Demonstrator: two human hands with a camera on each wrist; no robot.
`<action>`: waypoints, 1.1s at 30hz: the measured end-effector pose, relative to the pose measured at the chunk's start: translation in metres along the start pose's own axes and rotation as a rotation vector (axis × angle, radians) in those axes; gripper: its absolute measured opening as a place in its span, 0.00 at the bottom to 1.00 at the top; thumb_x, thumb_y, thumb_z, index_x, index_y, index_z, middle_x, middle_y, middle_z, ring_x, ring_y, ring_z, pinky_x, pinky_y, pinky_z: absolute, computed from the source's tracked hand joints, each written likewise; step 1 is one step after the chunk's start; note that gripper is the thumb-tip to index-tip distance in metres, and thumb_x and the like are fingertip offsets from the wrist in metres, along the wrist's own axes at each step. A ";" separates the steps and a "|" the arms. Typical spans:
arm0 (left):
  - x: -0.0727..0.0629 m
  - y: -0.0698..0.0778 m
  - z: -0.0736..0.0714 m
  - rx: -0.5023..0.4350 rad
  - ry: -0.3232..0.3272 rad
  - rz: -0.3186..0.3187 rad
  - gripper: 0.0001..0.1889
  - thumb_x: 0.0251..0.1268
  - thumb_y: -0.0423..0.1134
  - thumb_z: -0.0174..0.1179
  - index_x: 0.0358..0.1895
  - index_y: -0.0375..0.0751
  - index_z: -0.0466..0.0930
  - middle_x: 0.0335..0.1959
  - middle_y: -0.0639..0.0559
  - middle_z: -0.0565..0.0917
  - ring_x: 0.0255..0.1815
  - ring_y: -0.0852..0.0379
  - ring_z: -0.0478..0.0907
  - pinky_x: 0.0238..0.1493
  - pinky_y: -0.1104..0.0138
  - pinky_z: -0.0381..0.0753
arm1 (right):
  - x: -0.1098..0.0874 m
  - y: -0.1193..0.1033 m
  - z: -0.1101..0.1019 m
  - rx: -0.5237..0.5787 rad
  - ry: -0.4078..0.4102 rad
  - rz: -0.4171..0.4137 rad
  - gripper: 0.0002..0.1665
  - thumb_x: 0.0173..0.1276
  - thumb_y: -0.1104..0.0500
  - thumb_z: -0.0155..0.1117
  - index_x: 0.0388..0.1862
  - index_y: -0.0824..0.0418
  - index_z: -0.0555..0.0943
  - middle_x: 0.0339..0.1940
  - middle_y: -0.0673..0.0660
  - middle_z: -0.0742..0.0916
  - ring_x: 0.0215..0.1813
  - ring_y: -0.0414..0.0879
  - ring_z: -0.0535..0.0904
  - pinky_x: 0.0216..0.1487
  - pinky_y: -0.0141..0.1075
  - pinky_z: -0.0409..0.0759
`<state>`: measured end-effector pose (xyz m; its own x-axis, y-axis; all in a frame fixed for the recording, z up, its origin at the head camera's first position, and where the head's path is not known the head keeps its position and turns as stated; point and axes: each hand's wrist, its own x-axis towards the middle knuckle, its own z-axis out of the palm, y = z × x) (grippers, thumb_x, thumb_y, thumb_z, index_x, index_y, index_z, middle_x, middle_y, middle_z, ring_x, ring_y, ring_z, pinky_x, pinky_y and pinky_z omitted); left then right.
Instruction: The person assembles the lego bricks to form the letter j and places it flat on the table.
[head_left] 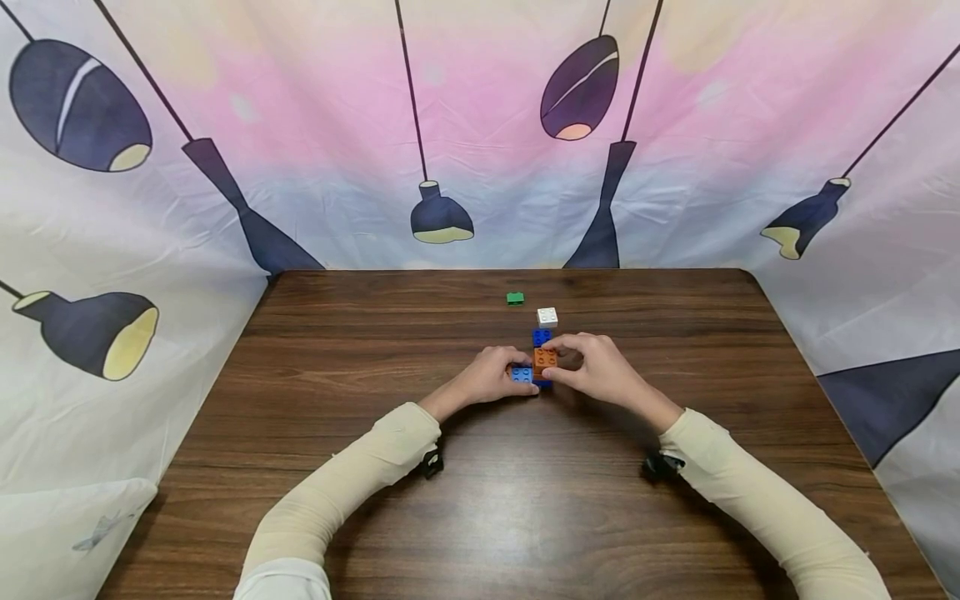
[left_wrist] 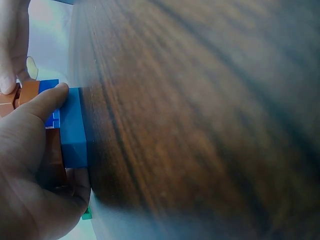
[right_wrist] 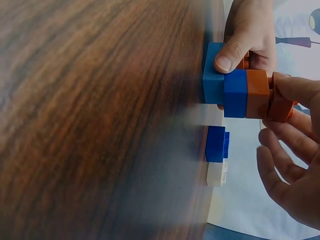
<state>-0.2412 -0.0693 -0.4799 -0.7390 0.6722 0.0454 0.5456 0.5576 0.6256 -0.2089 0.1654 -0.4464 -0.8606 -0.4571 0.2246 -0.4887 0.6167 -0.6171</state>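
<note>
My left hand (head_left: pixel 491 375) grips a small built stack low at the table, its thumb on the light blue brick (right_wrist: pixel 212 82) at the base. On that base sit a dark blue brick (right_wrist: pixel 235 95) and an orange brick (right_wrist: pixel 256 95). Another orange-brown brick (left_wrist: pixel 54 155) shows beside them, partly behind the left thumb. With thumb and fingertips, my right hand (head_left: pixel 597 367) pinches a top orange brick (right_wrist: pixel 281 102). This brick tilts slightly on the orange one below, a thin gap showing between them. The right hand's other fingers are loosely bent.
Just beyond the stack lies a loose dark blue brick (head_left: pixel 542 337), then a white brick (head_left: pixel 547 317). A green brick (head_left: pixel 514 297) lies farther back, near the far edge of the brown wooden table (head_left: pixel 375 333). A printed cloth (head_left: pixel 337 125) hangs behind.
</note>
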 end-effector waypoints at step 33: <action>0.001 -0.002 0.001 0.002 -0.004 0.003 0.21 0.65 0.49 0.71 0.57 0.42 0.86 0.45 0.51 0.87 0.34 0.63 0.78 0.35 0.69 0.76 | 0.000 0.000 0.004 -0.105 0.007 -0.042 0.20 0.64 0.51 0.78 0.52 0.56 0.87 0.42 0.55 0.88 0.40 0.48 0.84 0.40 0.43 0.83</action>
<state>-0.2427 -0.0691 -0.4814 -0.7356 0.6759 0.0443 0.5487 0.5562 0.6242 -0.2086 0.1626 -0.4494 -0.8397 -0.4797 0.2546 -0.5367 0.6611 -0.5243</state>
